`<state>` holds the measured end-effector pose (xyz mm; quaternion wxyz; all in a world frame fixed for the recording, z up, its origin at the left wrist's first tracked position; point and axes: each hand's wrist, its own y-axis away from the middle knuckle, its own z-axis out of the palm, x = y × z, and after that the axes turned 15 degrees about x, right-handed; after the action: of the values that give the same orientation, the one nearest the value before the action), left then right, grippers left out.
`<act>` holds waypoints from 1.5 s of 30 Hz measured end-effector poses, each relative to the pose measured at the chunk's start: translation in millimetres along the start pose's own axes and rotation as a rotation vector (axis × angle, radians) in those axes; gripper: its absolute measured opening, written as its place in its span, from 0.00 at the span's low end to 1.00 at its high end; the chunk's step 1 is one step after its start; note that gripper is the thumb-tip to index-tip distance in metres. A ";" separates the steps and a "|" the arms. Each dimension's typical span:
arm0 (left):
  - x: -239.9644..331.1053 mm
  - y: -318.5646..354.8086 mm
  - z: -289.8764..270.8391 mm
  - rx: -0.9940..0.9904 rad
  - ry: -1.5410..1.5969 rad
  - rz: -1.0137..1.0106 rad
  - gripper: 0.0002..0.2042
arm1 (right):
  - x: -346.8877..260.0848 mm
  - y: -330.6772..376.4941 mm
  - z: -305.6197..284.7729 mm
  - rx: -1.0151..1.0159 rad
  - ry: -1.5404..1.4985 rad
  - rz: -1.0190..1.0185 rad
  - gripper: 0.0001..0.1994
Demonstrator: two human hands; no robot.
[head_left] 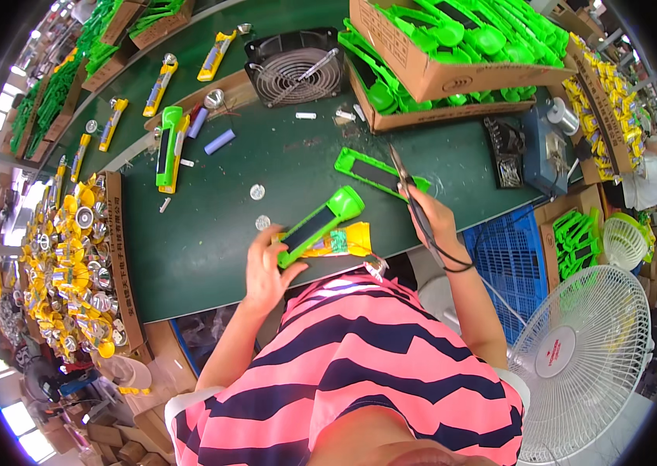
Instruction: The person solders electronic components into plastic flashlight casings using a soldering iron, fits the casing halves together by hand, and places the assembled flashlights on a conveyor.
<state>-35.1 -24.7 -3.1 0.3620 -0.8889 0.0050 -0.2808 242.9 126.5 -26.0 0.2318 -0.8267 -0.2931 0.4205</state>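
Observation:
My left hand (266, 268) grips a green torch shell (321, 223) with a dark panel, and a yellow half with a small circuit board (344, 241) lies under it. My right hand (431, 217) holds a thin soldering iron (410, 190) whose cable loops over my wrist. Its tip points up over a green cover half (375, 172) lying flat on the green table (212, 256).
Boxes of green shells (453, 46) stand at the back, beside a black fan (297, 71). A green-yellow torch (170, 147), a purple battery (220, 141) and small silver discs lie on the table. A box of yellow reflector parts (72, 264) is left, a white fan (585, 357) right.

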 end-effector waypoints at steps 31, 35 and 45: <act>-229.0 -378.9 120.1 -0.339 -0.870 -0.156 0.34 | -11.4 -12.2 -8.1 -0.132 0.212 0.013 0.19; -288.5 -334.9 130.4 -0.345 -0.877 -0.341 0.29 | -12.4 -13.6 -8.6 -0.083 0.190 -0.013 0.20; -74.2 -265.1 2.5 0.008 -0.379 0.482 0.27 | -14.5 1.3 -12.9 0.002 0.208 -0.157 0.22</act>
<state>-147.8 188.2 130.1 0.4160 -0.8973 0.1469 -0.0160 247.1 113.9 -11.7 0.2943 -0.8401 -0.3309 0.3132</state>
